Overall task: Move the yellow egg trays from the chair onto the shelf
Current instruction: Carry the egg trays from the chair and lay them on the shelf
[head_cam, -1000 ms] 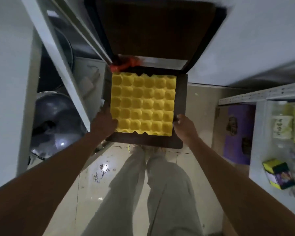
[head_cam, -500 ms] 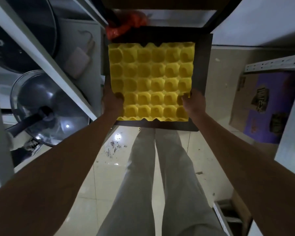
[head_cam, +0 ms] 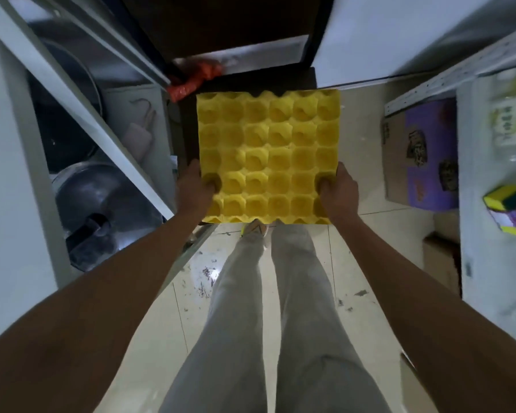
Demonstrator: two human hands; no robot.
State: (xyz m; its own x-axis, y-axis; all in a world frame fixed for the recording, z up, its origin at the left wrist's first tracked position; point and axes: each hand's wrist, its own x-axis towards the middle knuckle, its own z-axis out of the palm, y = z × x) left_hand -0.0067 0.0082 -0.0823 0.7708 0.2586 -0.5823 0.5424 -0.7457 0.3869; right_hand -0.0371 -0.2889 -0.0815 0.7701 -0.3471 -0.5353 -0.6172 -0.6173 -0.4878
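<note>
A white metal shelf (head_cam: 108,135) stands to the left, a dark chair (head_cam: 242,76) straight ahead. The yellow egg trays (head_cam: 268,158) are held over the chair seat, roughly level; whether they rest on it cannot be told. The stack looks light, thin moulded pulp, stiff enough to span between 2 grips yet easily crushed, so opposite edges suit best. The left hand (head_cam: 195,189) and right hand (head_cam: 338,190) clasp those edges, thumbs pressed into cups.

Yellow egg trays (head_cam: 268,156): moulded square stack, cups facing up, roughly level, held at both near side edges above the dark chair (head_cam: 188,126); white shelf (head_cam: 81,96) at left.
</note>
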